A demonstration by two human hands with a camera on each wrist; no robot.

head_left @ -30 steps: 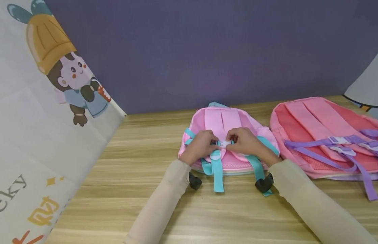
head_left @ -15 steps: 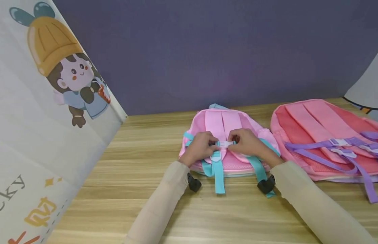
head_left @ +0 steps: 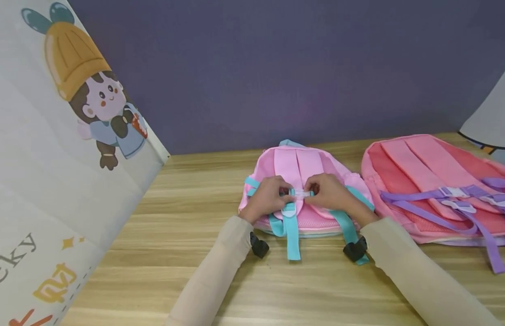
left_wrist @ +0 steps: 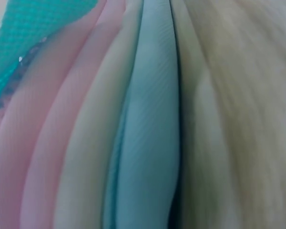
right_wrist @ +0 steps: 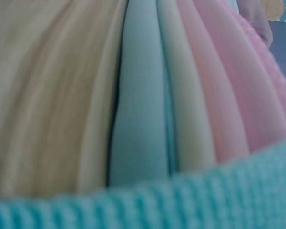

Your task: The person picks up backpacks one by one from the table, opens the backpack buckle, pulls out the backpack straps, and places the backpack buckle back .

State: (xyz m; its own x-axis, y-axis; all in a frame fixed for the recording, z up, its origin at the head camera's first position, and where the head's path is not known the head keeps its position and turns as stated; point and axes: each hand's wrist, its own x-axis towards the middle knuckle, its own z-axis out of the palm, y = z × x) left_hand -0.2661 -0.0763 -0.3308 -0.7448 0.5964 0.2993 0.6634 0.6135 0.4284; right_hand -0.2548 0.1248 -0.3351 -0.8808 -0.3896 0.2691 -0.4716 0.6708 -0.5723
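Observation:
A small pink backpack (head_left: 287, 163) lies with its strap side up on the wooden table. Across its middle, a white plastic buckle (head_left: 300, 194) on turquoise webbing spans the space between both hands. My left hand (head_left: 270, 194) pinches the buckle's left end, and my right hand (head_left: 327, 194) pinches its right end. Turquoise straps (head_left: 293, 237) hang from the bag's lower edge. Up close, the left wrist view has the bag's layered pink and blue edge (left_wrist: 150, 119). In the right wrist view a turquoise strap (right_wrist: 181, 205) crosses the bottom; neither wrist view shows the buckle.
A larger coral-pink backpack (head_left: 423, 167) with purple straps (head_left: 490, 244) lies against the small one's right side. Behind the wooden table (head_left: 175, 217) stands a dark panel (head_left: 277, 72). A white cartoon-printed sheet (head_left: 53, 149) borders the left side.
Both hands keep their hold on the buckle, with almost no movement. The whole scene has shifted slightly down in the head view.

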